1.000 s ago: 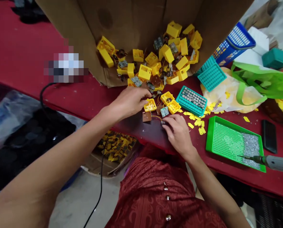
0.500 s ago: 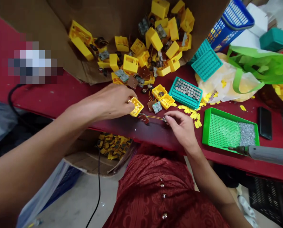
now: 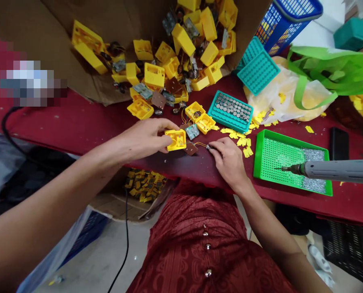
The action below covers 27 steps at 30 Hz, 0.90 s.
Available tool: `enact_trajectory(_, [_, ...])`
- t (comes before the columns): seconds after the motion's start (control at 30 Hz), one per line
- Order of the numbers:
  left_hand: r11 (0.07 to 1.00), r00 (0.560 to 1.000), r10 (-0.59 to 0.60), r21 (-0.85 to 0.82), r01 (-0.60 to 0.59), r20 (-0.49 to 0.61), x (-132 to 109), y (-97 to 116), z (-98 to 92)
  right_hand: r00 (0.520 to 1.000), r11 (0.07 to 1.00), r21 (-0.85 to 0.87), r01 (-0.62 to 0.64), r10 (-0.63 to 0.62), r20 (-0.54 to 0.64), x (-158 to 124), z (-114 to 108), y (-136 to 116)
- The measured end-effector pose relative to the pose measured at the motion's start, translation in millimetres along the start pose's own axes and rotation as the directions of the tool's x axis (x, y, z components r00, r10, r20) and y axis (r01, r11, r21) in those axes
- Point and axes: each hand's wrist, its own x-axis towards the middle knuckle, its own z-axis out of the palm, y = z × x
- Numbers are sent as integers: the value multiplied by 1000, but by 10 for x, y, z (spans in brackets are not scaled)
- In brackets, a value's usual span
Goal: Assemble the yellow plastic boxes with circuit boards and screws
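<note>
Far left of the yellow plastic housing (image 3: pixel 175 140), a black cable (image 3: pixel 126 236) drops to the floor, and a low cardboard carton (image 3: pixel 108 205) of small yellow pieces sits below the edge of the red table (image 3: pixel 77 122). Beyond the housing, an open cardboard box (image 3: pixel 77 85) spills more housings and parts. The left hand (image 3: pixel 144 140) comes in from the left, its fingers curled closely around the housing, whose hollow appears to face up, probably to keep the inside reachable; whether it also rests on the table is hard to tell. Just right of the housing, a brown circuit board (image 3: pixel 190 149) lies on the table, with thin wires running to a small round metal part (image 3: pixel 208 147). The right hand (image 3: pixel 230 162) pinches that part between thumb and forefinger, pressed together. Further right sit a teal tray of button cells (image 3: pixel 230 112), a green perforated tray (image 3: pixel 260 162) and a grey electric screwdriver (image 3: pixel 336 171).
</note>
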Motion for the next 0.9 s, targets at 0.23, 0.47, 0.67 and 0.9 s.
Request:
enact_trajectory(0.23, [942, 989, -148, -302, 148, 24, -50, 38, 132, 999, 995, -97, 29, -27, 23, 56, 8, 69])
enact_trajectory(0.47, [716, 940, -274, -609, 342, 205, -88, 62, 96, 995, 996, -68, 58, -62, -72, 34, -40, 86])
enact_trajectory(0.67, [425, 890, -337, -794, 434, 306, -305, 218, 203, 973, 999, 38, 25, -16, -231, -32, -239, 10])
enact_trajectory(0.9, [222, 929, -86, -902, 369, 359, -476, 49, 738, 969, 864, 450, -225, 246, 13, -346, -365, -42])
